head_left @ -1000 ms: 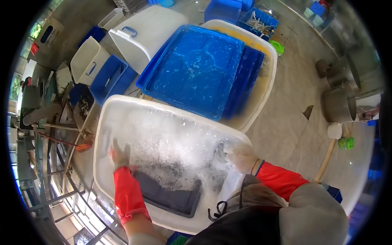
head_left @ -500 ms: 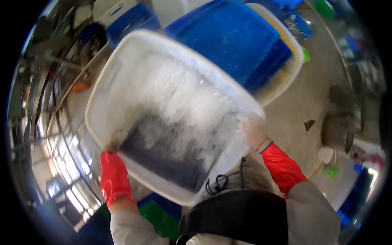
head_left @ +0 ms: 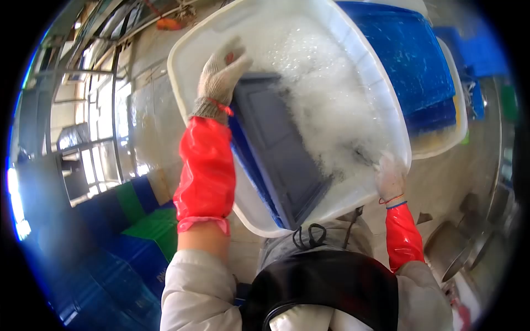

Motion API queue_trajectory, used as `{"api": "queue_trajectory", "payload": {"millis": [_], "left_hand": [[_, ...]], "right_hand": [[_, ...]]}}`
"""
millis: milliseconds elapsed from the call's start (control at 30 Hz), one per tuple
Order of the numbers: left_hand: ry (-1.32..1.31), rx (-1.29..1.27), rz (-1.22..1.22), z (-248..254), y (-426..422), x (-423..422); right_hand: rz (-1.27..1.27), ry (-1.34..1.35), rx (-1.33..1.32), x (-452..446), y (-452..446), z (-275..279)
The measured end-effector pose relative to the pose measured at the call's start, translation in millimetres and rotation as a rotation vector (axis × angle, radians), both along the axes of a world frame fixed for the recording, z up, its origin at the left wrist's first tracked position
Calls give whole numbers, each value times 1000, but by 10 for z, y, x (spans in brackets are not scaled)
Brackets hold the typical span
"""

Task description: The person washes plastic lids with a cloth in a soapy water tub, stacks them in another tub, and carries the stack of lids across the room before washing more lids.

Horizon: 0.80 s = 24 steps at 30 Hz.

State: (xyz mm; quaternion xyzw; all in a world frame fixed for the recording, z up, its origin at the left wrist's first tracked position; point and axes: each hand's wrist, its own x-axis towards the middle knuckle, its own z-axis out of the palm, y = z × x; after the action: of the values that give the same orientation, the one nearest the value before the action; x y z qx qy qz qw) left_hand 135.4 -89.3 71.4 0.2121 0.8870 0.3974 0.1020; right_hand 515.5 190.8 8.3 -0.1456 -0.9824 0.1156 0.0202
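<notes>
A large white tub (head_left: 182,52) holds foamy water (head_left: 331,105). In it a dark grey-blue plastic crate (head_left: 281,149) stands tilted, with its flat side towards the foam and its blue edge towards my left arm. My left hand (head_left: 223,77), in a pale knit glove and a red sleeve, is at the crate's upper corner with the thumb and fingers apart. In a wet pale glove, my right hand (head_left: 391,175) is closed by the tub's right wall. Dark strands show in the foam beside its fingers; what it holds is blurred.
Blue crates (head_left: 408,60) are stacked in another tub (head_left: 450,138) at the upper right. Blue and green containers (head_left: 149,226) stand at the lower left. Round metal pots (head_left: 447,248) are on the floor at the right. Metal-framed windows (head_left: 99,110) line the left.
My view has turned and shifted. My left hand has moved from the tub's rim to the crate's upper corner. The crate is now tipped up out of the foam. My right hand remains near the tub's right side.
</notes>
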Motion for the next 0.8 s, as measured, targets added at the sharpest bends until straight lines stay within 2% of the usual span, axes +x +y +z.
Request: {"api": "queue_trajectory", "payload": {"millis": [67, 100, 167, 233, 300, 333, 367, 400, 433, 500, 533, 567, 633, 667, 700, 733, 800], "left_hand": [[-115, 513, 408, -108, 121, 283], [-114, 523, 433, -30, 64, 449], [-274, 96, 476, 156, -105, 1011], [-142, 181, 333, -37, -235, 1666], [-163, 193, 243, -8, -325, 2146], [-190, 62, 239, -49, -376, 2380], [-219, -69, 236, -79, -438, 2565], [-132, 19, 186, -43, -485, 2631], [-141, 12, 195, 130, -516, 2582], [-632, 103, 455, 569, -615, 2503], [-609, 356, 541, 462, -802, 2618], [-594, 484, 605, 436, -974, 2655], [-511, 518, 718, 409, -1195, 2666], [-362, 424, 736, 385, -1213, 2634], [-216, 327, 746, 344, -1220, 2559], [-218, 370, 736, 210, -1275, 2474], [-257, 540, 808, 46, -1210, 2281]], "right_hand": [[13, -61, 18, 32, 42, -132], [-140, 73, -553, -36, 1, -219], [-106, 169, -1127, -212, -35, -204], [127, 102, -1356, -741, -533, 406], [209, 107, -1631, -1067, -1075, 718], [224, 37, -1637, -1194, -1284, 799], [349, 125, -1512, -1315, -1496, 662], [317, 484, -1029, -1356, -1862, 203], [514, 652, -752, -1445, -1878, 150], [527, 418, -613, -1676, -1734, -267], [480, 259, -556, -1715, -1605, -557], [439, 123, -478, -1718, -1437, -862], [436, -62, -274, -1561, -1154, -1446], [501, -51, -156, -1498, -1084, -1643], [552, -10, -108, -1484, -1124, -1644], [547, -3, -248, -1510, -1202, -1667], [262, -126, -796, -1744, -1768, -621]]}}
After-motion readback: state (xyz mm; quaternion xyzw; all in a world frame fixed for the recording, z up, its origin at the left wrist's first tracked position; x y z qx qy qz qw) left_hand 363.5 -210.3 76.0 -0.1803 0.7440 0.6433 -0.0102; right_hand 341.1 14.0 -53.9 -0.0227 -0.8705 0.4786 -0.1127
